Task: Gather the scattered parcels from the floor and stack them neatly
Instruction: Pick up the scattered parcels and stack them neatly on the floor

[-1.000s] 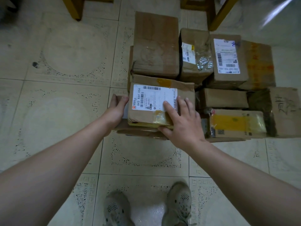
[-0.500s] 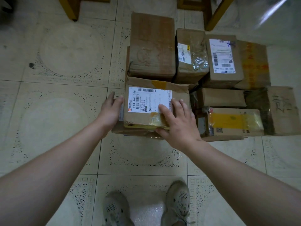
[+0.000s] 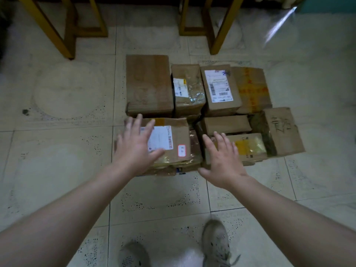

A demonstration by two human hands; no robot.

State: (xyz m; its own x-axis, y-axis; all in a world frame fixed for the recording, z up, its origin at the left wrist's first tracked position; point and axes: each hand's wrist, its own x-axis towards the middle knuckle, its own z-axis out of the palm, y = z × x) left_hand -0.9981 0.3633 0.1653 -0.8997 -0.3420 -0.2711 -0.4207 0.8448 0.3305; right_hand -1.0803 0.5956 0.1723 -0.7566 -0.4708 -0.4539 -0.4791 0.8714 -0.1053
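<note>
Several brown cardboard parcels sit packed together on the tiled floor. The nearest left one, a labelled parcel (image 3: 173, 139) with a white shipping sticker, lies on top of flatter parcels. My left hand (image 3: 134, 149) hovers over its left half with fingers spread and straight, holding nothing. My right hand (image 3: 223, 160) is spread over the gap beside a parcel with yellow tape (image 3: 248, 145), fingers straight, gripping nothing. Behind stand a large plain box (image 3: 149, 85), a parcel with crinkled clear tape (image 3: 187, 89) and a box with a white label (image 3: 219, 89).
Yellow wooden furniture legs (image 3: 221, 29) stand on the floor behind the parcels, with another set (image 3: 63, 29) at the back left. A box with handwriting (image 3: 281, 130) closes the right side. My two shoes (image 3: 215, 243) are on the tiles near the bottom.
Both hands have let go of the labelled parcel and lifted off with spread fingers. The view has pulled back and up, showing more floor and the furniture legs.
</note>
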